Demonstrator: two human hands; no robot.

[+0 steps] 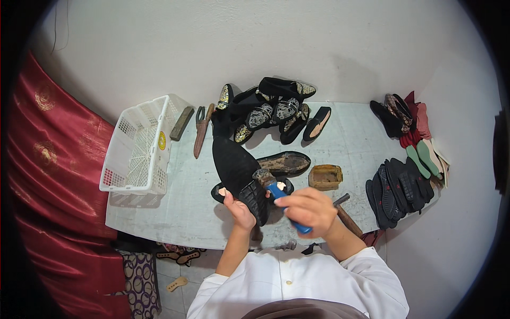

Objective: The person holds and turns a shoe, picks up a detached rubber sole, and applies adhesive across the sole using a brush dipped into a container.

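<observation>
My left hand (240, 212) is closed around a black shoe sole (234, 159), smooth and broad toward the far end and ridged at the near end. Its thumb shows on the left side, while most fingers are hidden behind the sole. In my right hand (313, 212) is a blue-handled brush (277, 190), its brownish bristle end at the sole's right edge. Whether the bristles touch the sole, I cannot tell. Just beyond lies an upturned shoe (285, 162) with a worn brown bottom. A small yellowish-brown container (314, 184) stands right of it.
A hammer (348, 219) lies near my right forearm. Black soles (396, 189) are piled at the right, below coloured shoe pieces (426, 158). Black patterned shoes (260, 114) are heaped at the back. A white plastic basket (164, 170), a block (182, 123) and scissors (201, 127) stand left.
</observation>
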